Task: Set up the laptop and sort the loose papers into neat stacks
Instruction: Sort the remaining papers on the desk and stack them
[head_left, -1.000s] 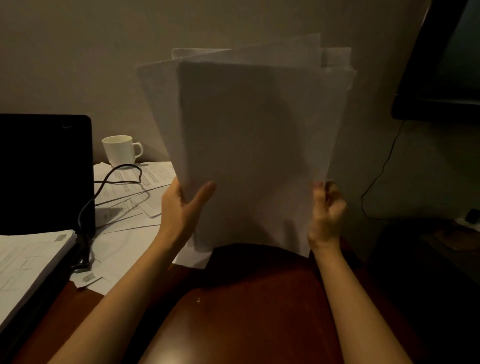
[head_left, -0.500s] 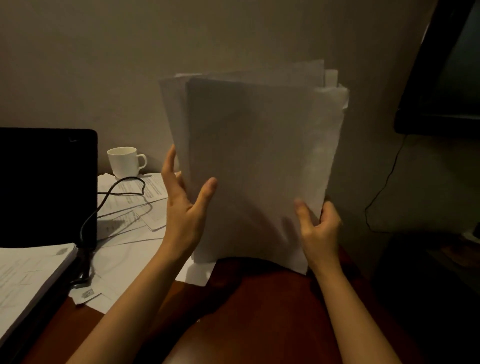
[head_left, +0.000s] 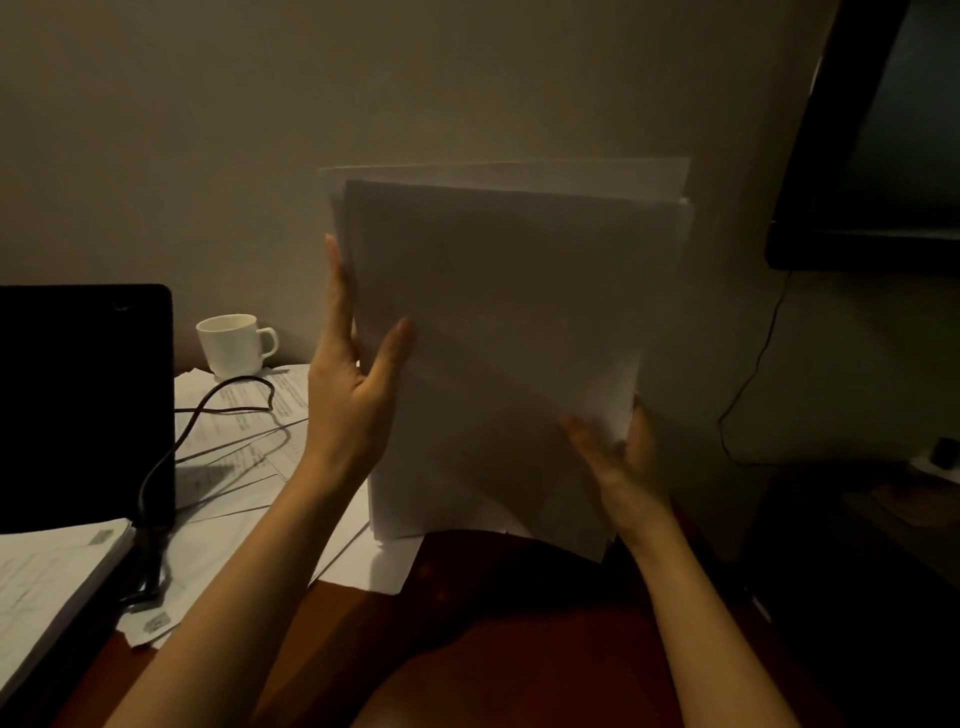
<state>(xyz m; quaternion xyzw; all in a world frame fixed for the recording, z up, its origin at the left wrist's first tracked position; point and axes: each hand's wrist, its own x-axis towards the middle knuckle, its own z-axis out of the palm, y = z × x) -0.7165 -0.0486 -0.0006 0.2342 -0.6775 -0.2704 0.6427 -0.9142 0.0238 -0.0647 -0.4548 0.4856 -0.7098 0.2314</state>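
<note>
A bundle of white papers (head_left: 509, 332) stands upright in front of me, its lower edge at or just above the dark red table (head_left: 519, 654). My left hand (head_left: 353, 384) grips the bundle's left edge, thumb in front and fingers stretched up behind. My right hand (head_left: 618, 457) holds the lower right corner, thumb across the front. The sheets' top edges are uneven. At far left the open black laptop (head_left: 83, 405) shows a dark screen. Loose printed papers (head_left: 239, 467) lie spread on the table between the laptop and my left arm.
A white mug (head_left: 234, 345) stands by the wall behind the loose papers. A black cable (head_left: 171, 457) loops over them to the laptop. A thick paper stack (head_left: 47, 587) lies at the lower left. A dark monitor (head_left: 872, 156) hangs at upper right, a thin cord (head_left: 748, 395) below it.
The bundle has come down toward the table. My left hand slid up along its left edge, fingers now straight. My right hand shifted from a loose fist to gripping the lower right corner.
</note>
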